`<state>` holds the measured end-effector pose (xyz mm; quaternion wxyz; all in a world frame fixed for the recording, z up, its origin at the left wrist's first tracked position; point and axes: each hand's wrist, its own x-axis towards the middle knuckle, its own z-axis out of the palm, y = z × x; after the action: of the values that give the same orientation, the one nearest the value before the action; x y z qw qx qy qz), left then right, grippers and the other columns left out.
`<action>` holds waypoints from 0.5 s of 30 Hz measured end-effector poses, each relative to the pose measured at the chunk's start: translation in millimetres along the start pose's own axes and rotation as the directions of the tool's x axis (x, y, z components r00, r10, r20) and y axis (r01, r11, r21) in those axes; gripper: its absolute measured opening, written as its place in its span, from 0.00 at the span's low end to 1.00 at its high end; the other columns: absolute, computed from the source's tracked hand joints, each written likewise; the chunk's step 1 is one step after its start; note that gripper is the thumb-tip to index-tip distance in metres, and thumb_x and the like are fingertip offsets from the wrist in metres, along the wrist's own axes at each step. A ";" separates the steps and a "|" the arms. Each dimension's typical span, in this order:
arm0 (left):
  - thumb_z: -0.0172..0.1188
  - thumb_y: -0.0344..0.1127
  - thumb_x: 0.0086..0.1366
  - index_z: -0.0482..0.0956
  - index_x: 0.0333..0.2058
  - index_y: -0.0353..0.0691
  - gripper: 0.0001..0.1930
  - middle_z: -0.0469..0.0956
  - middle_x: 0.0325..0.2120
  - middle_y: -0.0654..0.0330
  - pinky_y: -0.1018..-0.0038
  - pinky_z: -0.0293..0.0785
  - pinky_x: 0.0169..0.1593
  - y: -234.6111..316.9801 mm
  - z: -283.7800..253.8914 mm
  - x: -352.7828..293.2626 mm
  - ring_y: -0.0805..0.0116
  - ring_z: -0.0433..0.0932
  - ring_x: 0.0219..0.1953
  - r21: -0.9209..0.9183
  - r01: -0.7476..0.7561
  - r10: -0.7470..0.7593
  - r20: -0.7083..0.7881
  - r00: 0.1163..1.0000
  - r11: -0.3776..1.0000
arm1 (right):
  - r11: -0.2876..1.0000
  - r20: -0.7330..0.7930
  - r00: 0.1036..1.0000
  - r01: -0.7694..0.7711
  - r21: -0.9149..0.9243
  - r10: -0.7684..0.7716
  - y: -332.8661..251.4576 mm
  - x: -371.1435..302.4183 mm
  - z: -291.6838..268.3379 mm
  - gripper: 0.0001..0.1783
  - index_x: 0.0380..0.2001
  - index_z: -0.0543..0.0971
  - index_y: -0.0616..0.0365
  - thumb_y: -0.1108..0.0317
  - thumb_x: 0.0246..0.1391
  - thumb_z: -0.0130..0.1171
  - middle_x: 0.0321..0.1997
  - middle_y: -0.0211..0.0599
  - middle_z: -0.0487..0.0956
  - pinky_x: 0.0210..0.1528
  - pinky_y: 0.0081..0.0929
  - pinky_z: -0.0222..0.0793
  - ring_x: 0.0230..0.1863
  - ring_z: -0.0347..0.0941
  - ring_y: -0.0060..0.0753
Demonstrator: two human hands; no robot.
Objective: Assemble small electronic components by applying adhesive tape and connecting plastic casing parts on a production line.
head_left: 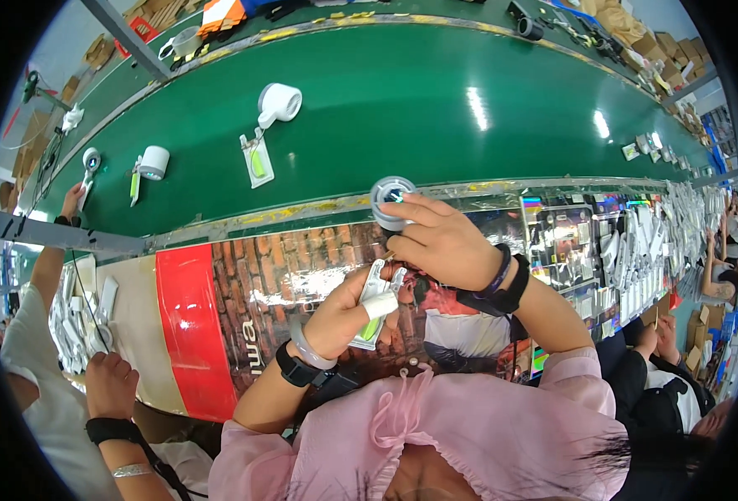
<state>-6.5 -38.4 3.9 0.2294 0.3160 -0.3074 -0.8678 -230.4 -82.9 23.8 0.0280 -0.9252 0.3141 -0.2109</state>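
Observation:
My left hand [340, 321] is closed around a white plastic handle shell [377, 294] with a yellow-green battery in it. A white wrapping covers its thumb. Just beyond, my right hand [440, 242] grips a round white-and-grey device head [392, 194] with a dark centre, fingers over its near side. The head is above the near edge of the green belt. Thin wires seem to run between the head and the shell, but my fingers hide most of them. On the belt lies a similar unit, a round white head [284, 102] joined to an opened handle with a green battery [258, 160].
The green conveyor belt [386, 100] runs across ahead, carrying more units such as a white head [154, 162] at left. White handle shells lie heaped on the right [636, 242] and far left [77, 321]. Co-workers sit on both sides; one's hand [112, 384] rests near the left heap.

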 end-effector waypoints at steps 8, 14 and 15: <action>0.52 0.28 0.69 0.61 0.63 0.39 0.25 0.75 0.47 0.54 0.71 0.82 0.42 -4.6 -1.3 0.2 0.70 0.80 0.36 -0.065 -0.130 0.126 -0.061 0.990 0.989 | 0.962 -0.192 0.943 -0.262 0.078 0.273 -39.7 -12.1 -15.8 0.10 0.35 0.77 0.58 0.74 0.46 0.63 0.25 0.35 0.78 0.60 0.43 0.67 0.37 0.76 0.36; 0.48 0.43 0.72 0.61 0.63 0.38 0.25 0.76 0.38 0.55 0.66 0.83 0.32 -19.1 -2.9 4.7 0.71 0.76 0.29 -0.251 -0.155 0.170 0.040 0.985 0.956 | 0.845 -0.295 0.798 -0.447 0.293 0.525 -71.9 -29.0 -6.4 0.09 0.36 0.76 0.57 0.77 0.50 0.63 0.23 0.33 0.78 0.47 0.40 0.76 0.24 0.75 0.35; 0.48 0.43 0.72 0.61 0.63 0.38 0.25 0.76 0.38 0.55 0.66 0.83 0.32 -20.4 -1.5 4.0 0.71 0.76 0.29 -0.252 -0.155 0.169 0.036 0.985 0.955 | 0.844 -0.293 0.799 -0.446 0.296 0.525 -73.3 -30.7 -3.2 0.09 0.36 0.76 0.57 0.77 0.50 0.63 0.23 0.33 0.78 0.47 0.40 0.76 0.24 0.75 0.35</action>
<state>-12.4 -27.0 -12.5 0.3286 0.2335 -0.2277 -0.8864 -211.8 -5.7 28.8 0.1216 -0.7491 0.5171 -0.3958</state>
